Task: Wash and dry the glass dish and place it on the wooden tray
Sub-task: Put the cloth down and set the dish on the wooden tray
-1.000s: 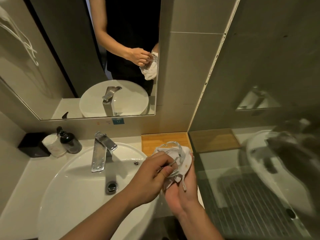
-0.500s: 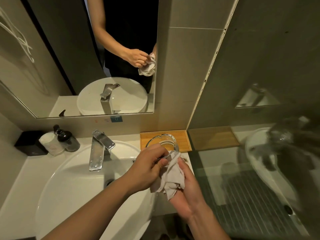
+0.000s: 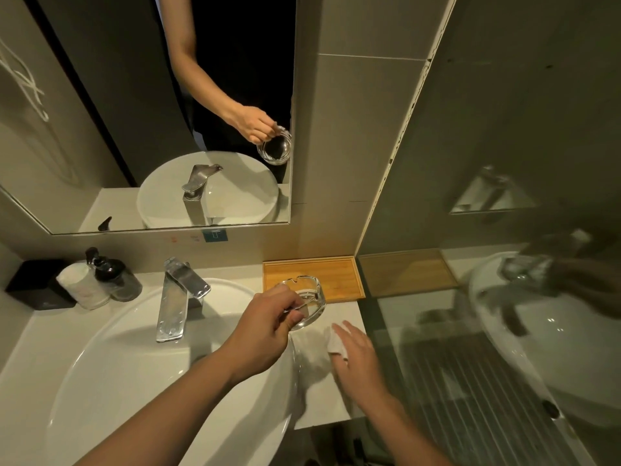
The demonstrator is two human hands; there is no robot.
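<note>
Left hand (image 3: 268, 326) pinches the near rim of the glass dish (image 3: 307, 302), fingers closed on it, holding it tilted in the air above the counter between the basin (image 3: 111, 364) and the wooden tray (image 3: 336, 274). Tray lies directly beyond the dish, against the wall; the left hand is the nearer to it. Right hand (image 3: 358, 359) lies nearly flat, fingers extended, over a white cloth (image 3: 336, 343) on the counter; whether it grips the cloth cannot be told. Dish is clear, thick-walled, round, with notches in the rim; it appears dry, though glare makes this uncertain
</note>
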